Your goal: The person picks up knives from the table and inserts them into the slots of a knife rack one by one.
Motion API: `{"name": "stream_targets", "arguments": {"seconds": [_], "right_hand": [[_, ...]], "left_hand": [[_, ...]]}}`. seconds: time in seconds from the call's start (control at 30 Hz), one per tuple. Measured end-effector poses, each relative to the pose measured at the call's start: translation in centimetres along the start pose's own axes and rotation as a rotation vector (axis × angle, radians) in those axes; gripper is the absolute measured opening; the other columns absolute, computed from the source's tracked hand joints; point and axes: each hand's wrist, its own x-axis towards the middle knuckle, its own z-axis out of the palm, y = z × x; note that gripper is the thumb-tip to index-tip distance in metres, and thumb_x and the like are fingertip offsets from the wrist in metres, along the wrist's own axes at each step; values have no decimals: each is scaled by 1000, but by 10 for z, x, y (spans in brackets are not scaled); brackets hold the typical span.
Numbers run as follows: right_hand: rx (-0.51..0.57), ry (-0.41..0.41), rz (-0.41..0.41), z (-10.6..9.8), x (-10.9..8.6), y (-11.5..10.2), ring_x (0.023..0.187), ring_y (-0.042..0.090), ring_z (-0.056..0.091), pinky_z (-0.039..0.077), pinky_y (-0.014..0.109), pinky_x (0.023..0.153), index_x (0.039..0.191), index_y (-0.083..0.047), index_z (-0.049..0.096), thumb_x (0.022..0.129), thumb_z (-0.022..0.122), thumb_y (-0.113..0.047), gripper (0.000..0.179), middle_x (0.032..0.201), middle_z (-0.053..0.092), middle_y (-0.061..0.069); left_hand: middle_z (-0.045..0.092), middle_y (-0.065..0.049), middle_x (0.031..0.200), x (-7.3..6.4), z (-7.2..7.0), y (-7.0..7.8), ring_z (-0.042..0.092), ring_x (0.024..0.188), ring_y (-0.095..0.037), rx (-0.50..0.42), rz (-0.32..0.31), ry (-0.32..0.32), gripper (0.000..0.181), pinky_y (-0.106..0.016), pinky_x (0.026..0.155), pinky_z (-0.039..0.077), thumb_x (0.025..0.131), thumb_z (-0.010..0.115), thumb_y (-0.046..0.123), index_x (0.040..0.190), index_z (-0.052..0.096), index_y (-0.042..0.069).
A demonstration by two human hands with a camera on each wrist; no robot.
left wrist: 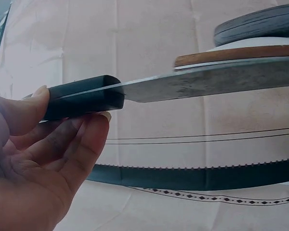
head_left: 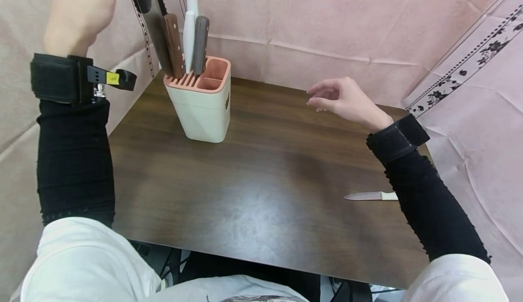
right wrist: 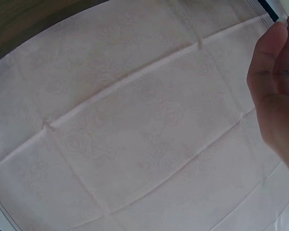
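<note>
My left hand (head_left: pixel 86 7) grips the black handle of a large knife (head_left: pixel 157 36), whose wide blade slants down to the slots of a knife block (head_left: pixel 198 116). In the left wrist view, thumb and fingers hold that handle (left wrist: pixel 84 97). Close by, a dark strip with a toothed edge (left wrist: pixel 202 178) runs alongside the blade. The block also holds a brown-handled knife (head_left: pixel 173 43), white handles (head_left: pixel 189 38) and a grey handle (head_left: pixel 200 43). My right hand (head_left: pixel 345 100) hovers over the back right of the table, fingers loosely bent, holding nothing.
A small white-handled knife (head_left: pixel 365 196) lies on the brown wooden table (head_left: pixel 245 170), partly hidden by my right forearm. Pink patterned cloth (head_left: pixel 318 25) hangs behind and beside the table. The block has open compartments (head_left: pixel 214 72) at its right side.
</note>
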Motion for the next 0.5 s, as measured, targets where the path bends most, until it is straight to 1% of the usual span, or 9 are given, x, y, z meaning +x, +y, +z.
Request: {"name": "stream_targets", "arguments": {"seconds": [0.13,0.2,0.23,0.33,0.4,0.5], "right_hand": [[-10,-3,-5,1,1,2,74,9,68,50,21,66,115,-15,68,89,68,-27,28,88,73,-5],[-16,-3,-11,2,2,2,74,9,68,50,21,66,115,-16,68,89,68,-27,28,88,73,-5],[-19,-4,-15,2,2,3,74,9,68,50,21,65,114,-15,68,89,68,-27,28,88,74,-4],[-20,-2,-30,3,2,4,73,8,68,49,21,64,114,-14,68,89,68,-25,27,89,74,-1],[-19,-3,-32,3,2,5,72,7,68,49,21,64,114,-12,68,89,68,-23,27,89,74,1],[-20,-3,-20,3,0,7,72,6,68,50,20,64,115,-11,68,89,68,-22,27,90,75,1]], "left_hand": [[55,16,106,0,3,-10,52,93,2,66,-24,-50,34,-21,100,39,98,53,20,132,54,21],[55,15,107,1,5,-16,53,97,0,79,-40,-67,34,-21,100,40,98,52,18,133,52,21],[55,14,107,1,6,-19,53,99,-1,83,-36,-71,35,-21,99,42,98,52,16,133,52,21],[55,13,110,1,7,-25,53,102,-2,114,-18,-73,37,-22,100,42,99,50,15,135,49,22],[55,13,110,1,7,-26,52,102,-2,114,-13,-69,37,-23,101,42,99,50,14,135,49,22],[56,12,111,4,10,-26,53,104,-3,74,-11,-69,37,-24,104,41,99,50,12,134,51,20]]}}
